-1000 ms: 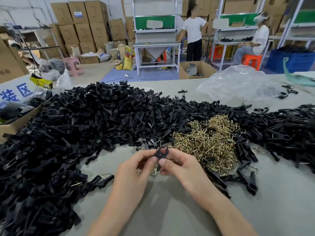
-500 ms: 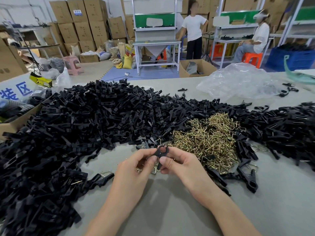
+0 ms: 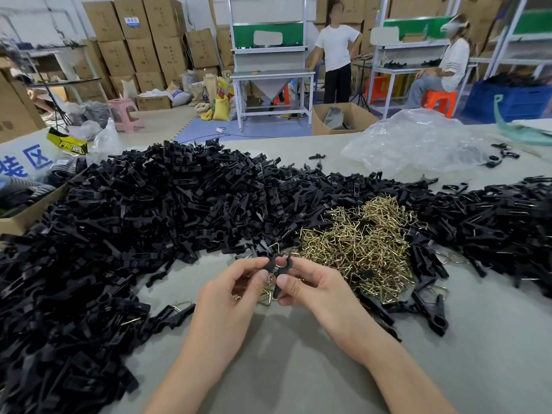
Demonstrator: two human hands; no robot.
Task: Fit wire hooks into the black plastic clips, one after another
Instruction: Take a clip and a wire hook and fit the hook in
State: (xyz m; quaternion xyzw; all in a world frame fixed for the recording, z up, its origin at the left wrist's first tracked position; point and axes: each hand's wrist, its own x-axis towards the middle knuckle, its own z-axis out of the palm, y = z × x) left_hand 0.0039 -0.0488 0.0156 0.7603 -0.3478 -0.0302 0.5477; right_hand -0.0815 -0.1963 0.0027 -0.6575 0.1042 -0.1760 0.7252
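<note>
Hardly shifted — left hand [image 3: 227, 297] and right hand [image 3: 316, 289] pinch 1 black clip [image 3: 277, 268] in curled fingers [image 3: 285, 283] — wire hooks [image 3: 358, 243] nearby.

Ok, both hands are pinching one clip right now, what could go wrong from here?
The black clip is only pinched between the left hand and the right hand. It could slip and get lost in the heap of clips nearby. The wire hooks pile looks tangled, so picking one may drag out several.

The counter [image 3: 493, 339] bears black clips [image 3: 167, 210] heaped along its left and far sides, wire hooks [image 3: 358, 243] piled centrally, a plastic bag [image 3: 418, 144] far right.
</note>
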